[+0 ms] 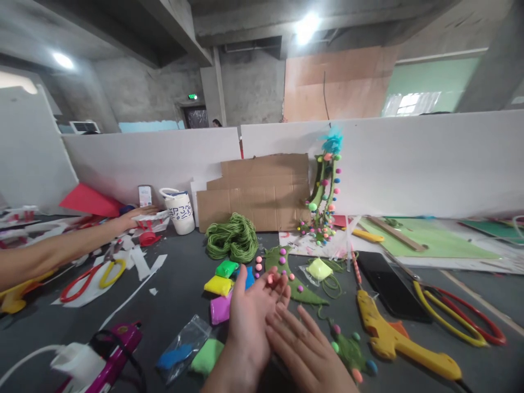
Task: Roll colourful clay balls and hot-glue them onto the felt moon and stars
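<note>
My left hand [254, 316] is palm up with its fingers a little curled. A small piece of coral-pink clay [271, 279] rests at those fingers. My right hand [305, 349] lies flat, palm down, its fingertips against the left palm's edge. Just beyond them is a green felt crescent [303, 289] dotted with purple and pink balls, and two pink balls [258, 263] sit beside it. To the left are soft clay packets in green [226, 268], yellow [219, 285] and purple [220, 310]. A green felt piece with coloured balls [352, 352] lies by my right hand.
A yellow glue gun [393, 333], a black phone [391, 286] and scissors [450, 314] are at right. Green yarn [232, 237] and cardboard [262, 191] stand behind, near a ball-decorated hanging ornament [325, 191]. Another person's arm [73, 243] reaches in from the left, above a power strip [118, 349].
</note>
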